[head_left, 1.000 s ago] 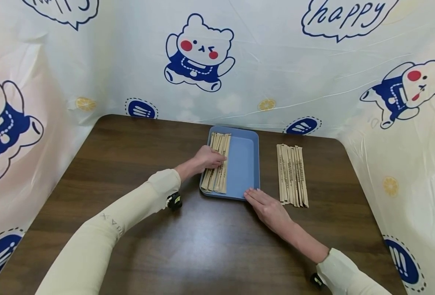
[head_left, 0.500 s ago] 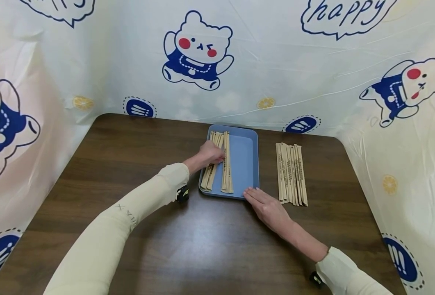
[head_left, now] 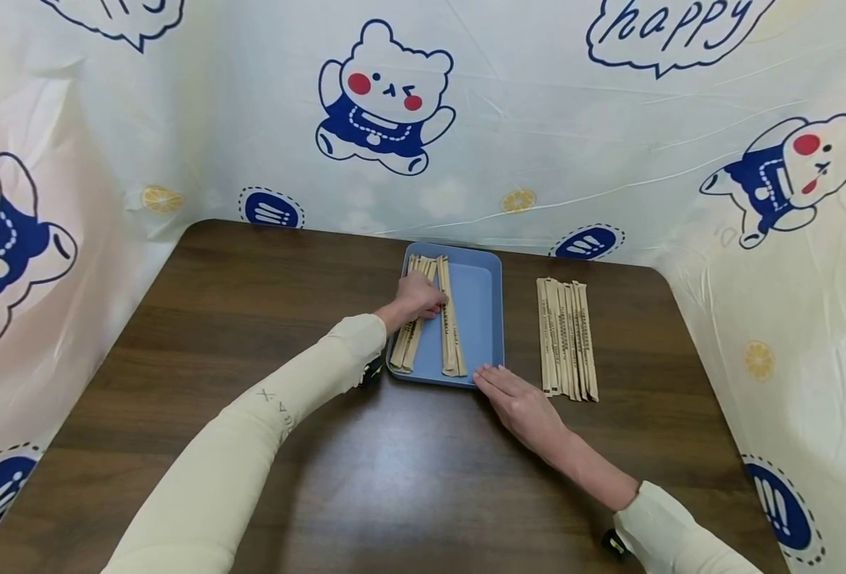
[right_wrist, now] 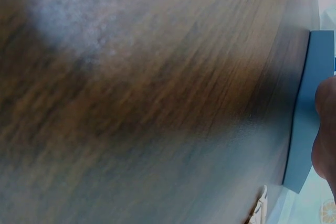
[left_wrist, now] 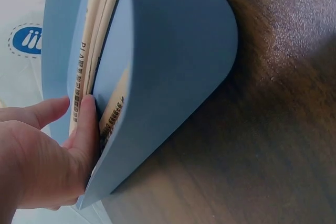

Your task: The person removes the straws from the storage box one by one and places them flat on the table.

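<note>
A blue tray [head_left: 476,319] holds paper-wrapped straws in two groups. My left hand [head_left: 420,296] reaches over its left side, with thumb and fingers on either side of a few wrapped straws [head_left: 452,343] toward the middle. In the left wrist view, these straws [left_wrist: 97,35] pass between the thumb and a fingertip, and print shows on the wrapper. The other wrapped straws [head_left: 406,343] lie along the left wall, partly hidden by the hand. My right hand [head_left: 521,406] rests with straight fingers at the tray's near right corner; the right wrist view catches only its edge beside the tray wall [right_wrist: 307,114].
A second row of wrapped straws [head_left: 566,339] lies side by side on the brown wooden table [head_left: 394,478], right of the tray. A printed sheet [head_left: 509,135] hangs behind the table and around its sides.
My left hand has moved right, and a few straws have separated from the left group and shifted toward the tray's middle. My right hand has stayed at the tray corner.
</note>
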Available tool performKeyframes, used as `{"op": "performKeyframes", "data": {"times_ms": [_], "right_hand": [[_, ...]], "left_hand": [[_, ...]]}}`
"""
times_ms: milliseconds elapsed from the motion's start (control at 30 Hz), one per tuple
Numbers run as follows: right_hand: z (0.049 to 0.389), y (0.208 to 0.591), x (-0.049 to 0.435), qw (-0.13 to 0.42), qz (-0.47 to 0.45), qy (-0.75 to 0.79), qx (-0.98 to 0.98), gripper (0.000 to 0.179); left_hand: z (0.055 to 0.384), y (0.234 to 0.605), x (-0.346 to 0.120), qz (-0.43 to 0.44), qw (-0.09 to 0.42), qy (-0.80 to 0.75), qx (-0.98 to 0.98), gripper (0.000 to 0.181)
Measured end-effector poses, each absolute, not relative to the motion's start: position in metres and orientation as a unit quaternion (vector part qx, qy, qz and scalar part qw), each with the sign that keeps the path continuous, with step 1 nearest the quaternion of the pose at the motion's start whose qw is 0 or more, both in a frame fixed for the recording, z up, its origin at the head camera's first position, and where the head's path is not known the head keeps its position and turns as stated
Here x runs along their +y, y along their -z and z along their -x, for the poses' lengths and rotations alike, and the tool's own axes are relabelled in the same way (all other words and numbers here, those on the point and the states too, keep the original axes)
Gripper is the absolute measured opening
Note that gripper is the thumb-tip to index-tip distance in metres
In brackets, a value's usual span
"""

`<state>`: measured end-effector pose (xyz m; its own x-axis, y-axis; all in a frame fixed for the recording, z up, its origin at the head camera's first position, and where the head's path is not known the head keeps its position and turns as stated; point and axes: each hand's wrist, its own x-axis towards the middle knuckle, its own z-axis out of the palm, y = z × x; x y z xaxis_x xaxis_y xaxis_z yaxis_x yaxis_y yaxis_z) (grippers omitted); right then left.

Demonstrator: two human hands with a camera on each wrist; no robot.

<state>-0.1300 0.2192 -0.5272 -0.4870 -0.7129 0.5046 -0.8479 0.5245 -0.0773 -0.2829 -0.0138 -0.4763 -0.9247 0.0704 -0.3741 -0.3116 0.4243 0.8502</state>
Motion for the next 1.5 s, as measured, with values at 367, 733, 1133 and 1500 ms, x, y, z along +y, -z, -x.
{"op": "performKeyframes", "data": {"times_ms": [367, 733, 1133, 1500], "right_hand": [[0.128, 0.527, 0.219, 0.214, -0.459, -0.161, -0.847, 0.044], [0.129, 0.527, 0.217, 0.216, -0.457, -0.165, -0.847, 0.045], [0.13, 0.528, 0.217, 0.22, -0.458, -0.17, -0.844, 0.045], [0.129, 0.526, 0.216, 0.212, -0.455, -0.172, -0.847, 0.046]], "left_hand": [[0.287, 0.477, -0.009, 0.09, 0.177, -0.496, 0.845, 0.019], [0.29, 0.474, -0.007, 0.106, 0.193, -0.506, 0.834, 0.012], [0.292, 0.473, -0.003, 0.089, 0.176, -0.501, 0.842, 0.047], [0.297, 0.477, -0.005, 0.074, 0.182, -0.523, 0.829, 0.051]]}}
